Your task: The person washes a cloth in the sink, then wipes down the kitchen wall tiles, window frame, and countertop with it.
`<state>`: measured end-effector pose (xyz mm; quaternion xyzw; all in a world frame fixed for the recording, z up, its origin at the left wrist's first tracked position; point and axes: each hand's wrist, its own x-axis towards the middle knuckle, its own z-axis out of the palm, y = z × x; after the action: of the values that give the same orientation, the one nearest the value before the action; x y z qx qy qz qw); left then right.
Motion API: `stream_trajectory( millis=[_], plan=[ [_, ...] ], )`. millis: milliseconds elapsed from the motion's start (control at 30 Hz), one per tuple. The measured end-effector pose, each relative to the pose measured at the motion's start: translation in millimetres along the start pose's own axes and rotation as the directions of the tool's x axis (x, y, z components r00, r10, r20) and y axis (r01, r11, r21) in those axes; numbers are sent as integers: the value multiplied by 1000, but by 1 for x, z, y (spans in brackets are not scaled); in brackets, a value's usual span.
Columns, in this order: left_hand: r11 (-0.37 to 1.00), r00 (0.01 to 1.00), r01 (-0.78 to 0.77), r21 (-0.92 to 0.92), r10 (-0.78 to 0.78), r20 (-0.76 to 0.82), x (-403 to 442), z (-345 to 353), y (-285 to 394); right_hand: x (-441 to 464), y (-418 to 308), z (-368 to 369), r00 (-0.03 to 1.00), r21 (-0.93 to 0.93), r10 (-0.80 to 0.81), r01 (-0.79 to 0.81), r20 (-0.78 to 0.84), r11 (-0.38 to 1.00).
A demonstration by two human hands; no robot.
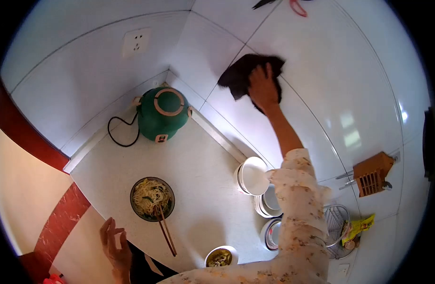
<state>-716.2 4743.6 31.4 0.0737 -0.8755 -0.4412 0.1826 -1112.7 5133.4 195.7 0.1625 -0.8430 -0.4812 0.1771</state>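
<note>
My right hand [264, 87] presses a dark cloth [239, 75] flat against the white tiled wall [317, 61], its fingers spread over the cloth. My left hand [115, 244] hangs beside the counter's left front edge, fingers apart and slightly curled, holding nothing. Near it on the white counter [194, 165] stands a bowl of noodles with greens [151, 196], and a pair of chopsticks [167, 232] rests in it, pointing toward the front. A smaller white bowl with food [221, 257] stands at the counter's front edge.
A green rice cooker [164, 113] with a black cord stands in the corner. Stacked white bowls [253, 176] line the wall by my right sleeve. Farther right are a wire basket [336, 225], a yellow packet [358, 228] and a wall-mounted brown holder [370, 175]. A socket [136, 42] is at upper left.
</note>
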Motion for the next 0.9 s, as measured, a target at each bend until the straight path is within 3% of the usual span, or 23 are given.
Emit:
stream_trajectory(
  millis=[33,67,100,133,200,300,333,367,400,433,467,500,533,567,667,700,767,833,867,900],
  plan=[
    [995,1000,-10,97,12,-17,1,-5,-5,7,-23,18,992,82,-83,91,-93,992],
    [980,999,-21,198,27,-30,1,-10,-11,12,-51,56,968,363,-73,160,-241,918],
    [982,997,-6,186,21,-79,-4,-13,-25,13,-64,11,929,664,-166,-104,330,740],
    [981,996,0,192,17,-88,-7,-19,-30,9,-100,81,987,652,-154,147,-47,744],
    [987,988,101,124,-84,-130,-14,-38,-37,-2,-134,99,959,615,-240,280,-149,737],
    [975,983,95,203,-59,-173,-30,-51,-62,-13,-117,79,955,605,-297,244,-13,758],
    [963,981,89,256,-41,-188,-31,-52,-66,-10,-97,51,952,622,-275,135,134,771],
    [965,984,85,247,-42,-175,-31,-52,-69,-5,-72,41,959,529,-262,167,110,832],
    [970,984,107,218,-71,-166,-31,-49,-70,1,-45,15,980,529,-183,113,82,841],
    [973,982,132,188,-103,-156,-32,-46,-69,9,-19,14,993,493,-73,109,-93,863],
    [975,984,130,178,-105,-143,-30,-42,-65,21,5,-7,999,466,43,-41,6,884],
    [981,989,91,169,-69,-132,-24,-35,-61,31,31,-17,996,412,66,-36,-58,911],
    [985,992,51,163,-30,-126,-19,-28,-57,33,50,-20,904,46,-60,88,-424,995],
    [986,992,46,161,-26,-125,-17,-21,-54,37,55,-34,934,10,-50,58,-354,998],
    [992,995,63,106,-54,-87,-17,3,-44,35,29,-25,896,62,47,-22,-442,998],
    [994,996,61,94,-56,-63,-18,7,-41,37,10,-16,914,120,97,-53,-395,991],
    [995,998,51,89,-48,-30,-23,9,-38,29,-35,21,928,79,-195,231,-317,970],
    [989,998,63,131,-60,-29,-29,1,-36,13,-93,51,936,440,-205,319,-287,840],
    [984,997,70,165,-64,-41,-31,-4,-36,-1,-121,68,985,726,-122,171,-121,666],
    [980,993,120,160,-117,-26,-38,-15,-43,-11,-132,73,928,230,-357,372,-102,900]
  ],
)
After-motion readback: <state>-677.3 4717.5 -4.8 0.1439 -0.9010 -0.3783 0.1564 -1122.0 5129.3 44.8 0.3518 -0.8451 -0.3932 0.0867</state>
